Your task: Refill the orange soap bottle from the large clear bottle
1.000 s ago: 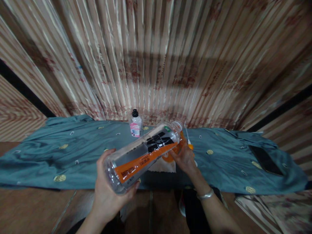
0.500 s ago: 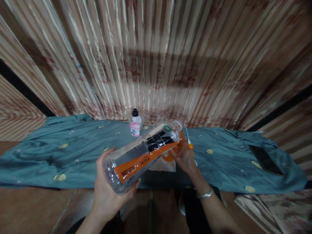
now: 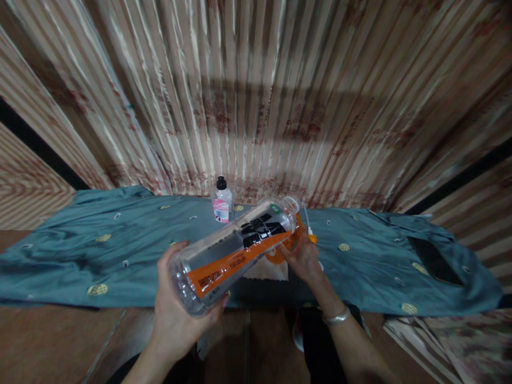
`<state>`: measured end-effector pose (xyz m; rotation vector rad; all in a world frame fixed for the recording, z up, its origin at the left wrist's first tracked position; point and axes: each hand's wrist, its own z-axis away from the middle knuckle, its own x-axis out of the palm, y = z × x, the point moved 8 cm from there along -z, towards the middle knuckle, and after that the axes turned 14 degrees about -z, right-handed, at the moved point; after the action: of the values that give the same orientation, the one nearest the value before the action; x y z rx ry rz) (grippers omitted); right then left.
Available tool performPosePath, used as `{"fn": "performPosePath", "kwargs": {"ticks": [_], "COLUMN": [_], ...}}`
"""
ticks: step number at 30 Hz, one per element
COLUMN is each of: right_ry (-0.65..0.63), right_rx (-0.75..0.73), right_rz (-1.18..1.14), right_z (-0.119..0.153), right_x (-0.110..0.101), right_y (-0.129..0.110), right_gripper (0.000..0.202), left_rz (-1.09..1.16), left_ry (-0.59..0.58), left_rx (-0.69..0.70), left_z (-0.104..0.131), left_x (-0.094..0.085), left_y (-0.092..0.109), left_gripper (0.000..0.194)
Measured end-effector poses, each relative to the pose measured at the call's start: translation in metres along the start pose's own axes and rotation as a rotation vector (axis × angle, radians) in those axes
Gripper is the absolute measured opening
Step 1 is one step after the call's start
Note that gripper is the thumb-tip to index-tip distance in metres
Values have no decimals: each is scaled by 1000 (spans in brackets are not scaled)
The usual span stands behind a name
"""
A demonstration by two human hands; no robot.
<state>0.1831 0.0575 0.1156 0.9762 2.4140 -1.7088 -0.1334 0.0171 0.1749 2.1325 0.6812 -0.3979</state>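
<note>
A large clear bottle (image 3: 236, 250) with an orange and black label lies tilted in the air, its open neck pointing up and to the right. My left hand (image 3: 180, 314) is wrapped round its base. Near the neck, my right hand (image 3: 302, 256) has its fingers closed around an orange see-through object (image 3: 295, 234), partly hidden behind the bottle and fingers. Below the bottle, a pale cloth or paper (image 3: 270, 271) lies on the teal cloth.
A small bottle (image 3: 221, 202) with a black cap and pink label stands at the back of the teal cloth (image 3: 136, 240). A white tube with an orange piece (image 3: 312, 238) is behind my right hand. A dark phone (image 3: 434, 260) lies at the right. Striped curtains hang behind.
</note>
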Motion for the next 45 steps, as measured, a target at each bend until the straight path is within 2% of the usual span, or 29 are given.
{"fn": "performPosePath", "kwargs": {"ticks": [4,8,12,18,23,30,32,35,37,40,42,45], "right_ry": [-14,-4,11,-3,4,-4,-2,6,7,9,19,35], "right_rx": [2,-4,-5,10,0,22,17,11,11,12,11,11], "right_rz": [-10,-29,-14,0,-7,7,12,30,39,44,44,41], "right_z": [0,0,1,1,1,1,1,1,1,1,1,2], "right_x": [1,1,0,0,-1,0,0,-1,0,0,0,-1], "right_y": [-2,-3,-2,0,-1,-1,-1,0,2,4,5,6], "right_gripper": [78,76,74,78,79,79,78,79,80,80,81,81], "left_rz": [0,-2,-17,-5,-24,-81,-77,-39,-20,-18,-31,-48], "left_ry": [-1,58,7,0,63,-23,-4,65,71,38,-29,-34], "left_rx": [23,8,15,-4,-134,9,-35,-171,-188,-119,-34,-50], "left_z": [-1,-1,1,2,4,0,2,5,6,4,3,3], "left_x": [0,-4,-1,-1,-3,0,-1,-2,-2,-2,-1,-4], "left_y": [5,4,-1,-3,-5,0,1,2,4,4,1,-10], "left_gripper": [90,90,98,103,96,105,102,94,93,95,101,105]}}
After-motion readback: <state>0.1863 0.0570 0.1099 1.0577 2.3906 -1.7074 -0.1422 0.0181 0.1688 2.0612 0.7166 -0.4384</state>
